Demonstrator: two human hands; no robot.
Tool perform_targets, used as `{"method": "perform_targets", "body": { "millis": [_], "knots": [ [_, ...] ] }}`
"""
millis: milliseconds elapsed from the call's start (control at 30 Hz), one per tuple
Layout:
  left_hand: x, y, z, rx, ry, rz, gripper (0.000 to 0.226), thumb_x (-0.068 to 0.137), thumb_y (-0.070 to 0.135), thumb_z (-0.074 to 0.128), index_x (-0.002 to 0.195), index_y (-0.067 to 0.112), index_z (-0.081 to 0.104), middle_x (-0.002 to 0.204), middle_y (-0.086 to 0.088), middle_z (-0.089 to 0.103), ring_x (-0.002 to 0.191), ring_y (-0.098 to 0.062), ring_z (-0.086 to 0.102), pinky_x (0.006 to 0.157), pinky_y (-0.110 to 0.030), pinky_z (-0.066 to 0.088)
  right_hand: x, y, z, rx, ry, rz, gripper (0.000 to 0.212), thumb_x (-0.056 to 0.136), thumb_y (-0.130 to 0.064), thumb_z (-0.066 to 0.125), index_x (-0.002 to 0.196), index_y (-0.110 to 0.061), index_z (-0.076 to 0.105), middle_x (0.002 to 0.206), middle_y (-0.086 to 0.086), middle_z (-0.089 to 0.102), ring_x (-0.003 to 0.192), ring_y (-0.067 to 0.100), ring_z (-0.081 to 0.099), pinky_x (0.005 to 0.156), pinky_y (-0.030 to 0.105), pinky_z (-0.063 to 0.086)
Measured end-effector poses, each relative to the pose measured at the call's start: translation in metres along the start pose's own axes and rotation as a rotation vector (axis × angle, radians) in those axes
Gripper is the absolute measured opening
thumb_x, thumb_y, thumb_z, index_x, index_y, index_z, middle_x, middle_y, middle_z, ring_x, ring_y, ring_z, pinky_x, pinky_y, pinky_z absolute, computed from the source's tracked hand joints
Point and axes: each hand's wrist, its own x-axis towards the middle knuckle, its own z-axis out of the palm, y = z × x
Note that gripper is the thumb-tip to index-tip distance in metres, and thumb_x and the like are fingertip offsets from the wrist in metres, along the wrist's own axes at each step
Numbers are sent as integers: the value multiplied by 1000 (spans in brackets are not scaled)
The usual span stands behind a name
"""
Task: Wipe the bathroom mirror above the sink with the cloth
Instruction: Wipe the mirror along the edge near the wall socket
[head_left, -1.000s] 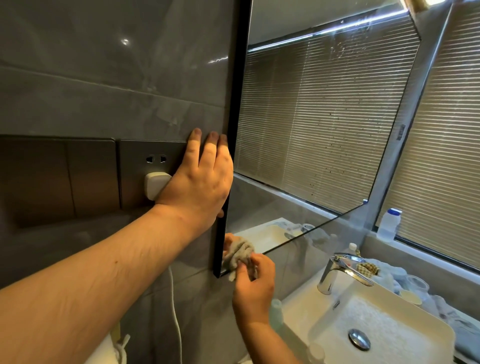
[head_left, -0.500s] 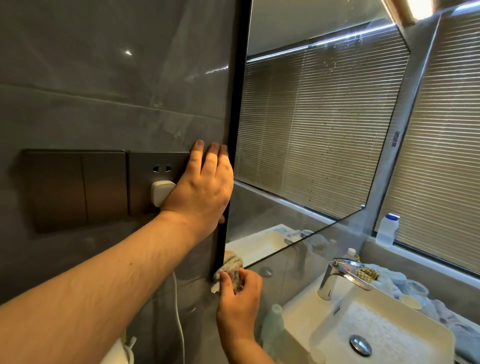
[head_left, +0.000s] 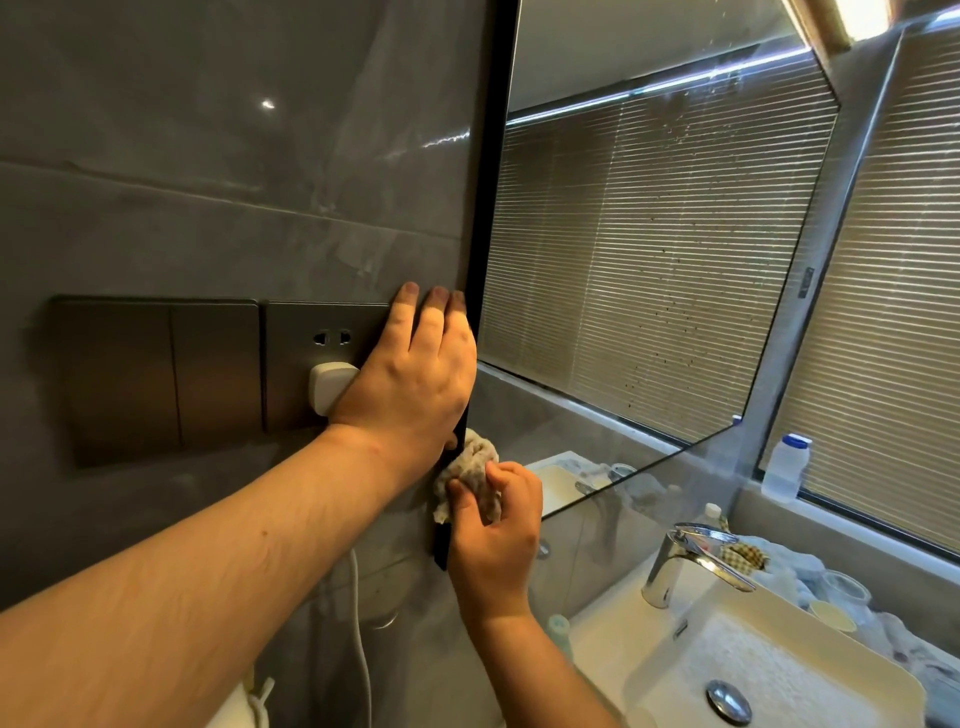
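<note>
The right hand (head_left: 491, 540), grasping the cloth (head_left: 467, 475), has moved up the mirror (head_left: 649, 260) edge under the flat, released left hand (head_left: 410, 379), so wiping continues.

No legible text, brand, number or sign appears anywhere in the view. The small white plastic bottle with a blue cap (head_left: 785, 466) on the window ledge shows no readable label, and the dark brushed-metal switch and socket plate (head_left: 218, 374) on the grey tiled wall carries no visible marking.
</note>
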Motion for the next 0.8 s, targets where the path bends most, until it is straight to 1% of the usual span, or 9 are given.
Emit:
{"method": "perform_targets", "body": {
  "millis": [133,233,267,367,433,533,600,700,800],
  "knots": [
    [-1,0,2,4,-25,-3,101,82,59,55,145,-11,18,150,-30,25,139,-46,25,115,-63,12,-27,12,-10,-4,-54,26,19,80,-15,71,95,-21,60,103,-5,55,102,5,54,91,15,43],
    [-2,-1,1,2,-32,8,107,80,63,57,145,-12,15,150,-30,23,140,-46,24,115,-63,12,-35,20,-17,-33,-88,85,17,78,-9,73,92,-13,65,103,-3,56,101,6,55,89,20,46],
    [-2,-1,1,-3,-29,10,107,80,63,57,145,-12,15,150,-30,24,139,-46,24,116,-62,12,-34,20,-17,-35,-87,93,16,77,-9,73,90,-14,65,101,-2,57,99,6,56,87,20,46],
    [-1,-2,0,-7,-29,24,107,80,63,56,145,-12,16,150,-30,24,139,-46,25,115,-62,12,-25,13,-16,-17,-48,120,25,77,-9,72,84,-29,59,91,-3,56,89,9,55,80,14,43],
    [-1,-2,-1,-5,-38,26,107,81,64,55,145,-12,15,151,-30,23,140,-46,24,115,-62,10,-15,10,-13,8,4,172,25,79,-12,70,82,-34,57,87,-2,56,85,12,55,77,14,42],
    [-1,-2,-1,-9,-42,21,103,83,62,53,145,-11,16,151,-29,23,140,-46,24,115,-62,10,7,16,-10,24,91,300,11,82,-19,70,81,-26,61,86,1,58,83,18,58,75,21,45],
    [-2,-2,-2,-7,-35,20,99,86,60,50,146,-11,15,152,-30,21,140,-47,22,115,-62,10,24,26,-12,23,145,407,9,86,-17,74,84,-18,65,89,7,62,83,20,61,76,29,49],
    [-1,-2,-1,-1,-45,30,97,87,57,49,146,-11,14,152,-31,20,140,-48,21,115,-63,9,52,42,-19,6,211,533,10,89,-20,72,85,-25,65,93,9,68,85,20,65,78,37,55],
    [-1,-2,-4,20,-43,32,84,84,44,46,143,-12,27,147,-32,31,135,-47,32,114,-63,19,77,56,-28,23,295,626,10,93,-22,68,85,-27,64,94,6,71,87,20,67,80,38,57]
  ]
}}
